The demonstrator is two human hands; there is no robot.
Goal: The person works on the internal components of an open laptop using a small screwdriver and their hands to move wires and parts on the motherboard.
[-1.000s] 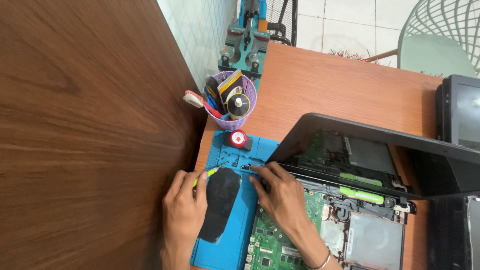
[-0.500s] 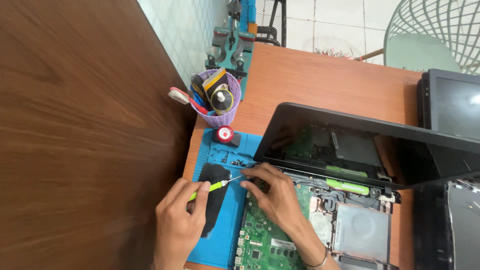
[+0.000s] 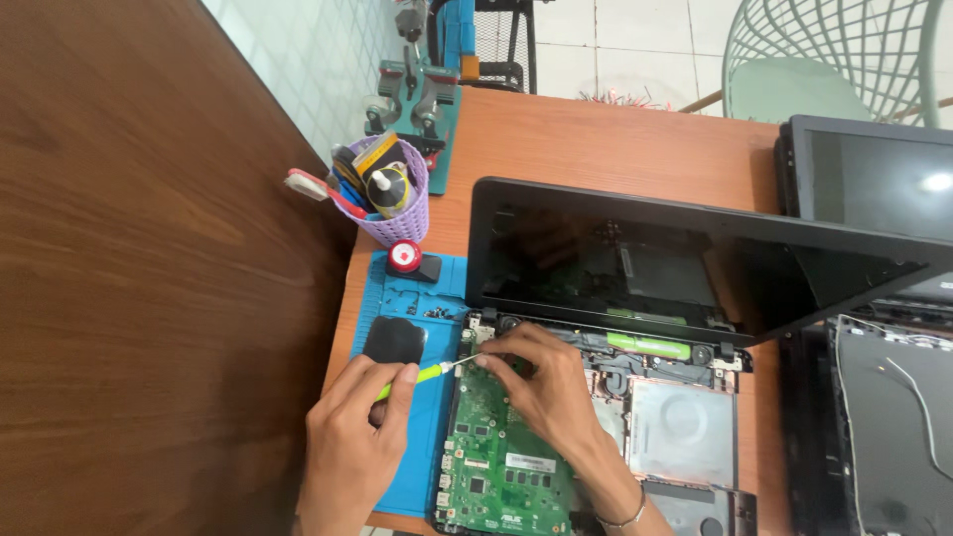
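Screwdriver [image 3: 422,375] gripped in left hand [image 3: 352,442] fingers, tip touching right hand [image 3: 541,382] fingertips.

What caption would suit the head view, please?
Left hand holds a green screwdriver at an opened laptop's circuit board; right hand steadies it.

Dark laptop screen [image 3: 685,268] tilted over open chassis; second dark screen [image 3: 879,184] at right; white label [image 3: 529,463] on green board.

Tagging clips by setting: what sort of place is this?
Most likely a small electronics repair bench. An opened laptop shows its green circuit board, a blue repair mat lies on the wooden desk, and a purple tool basket stands alongside.
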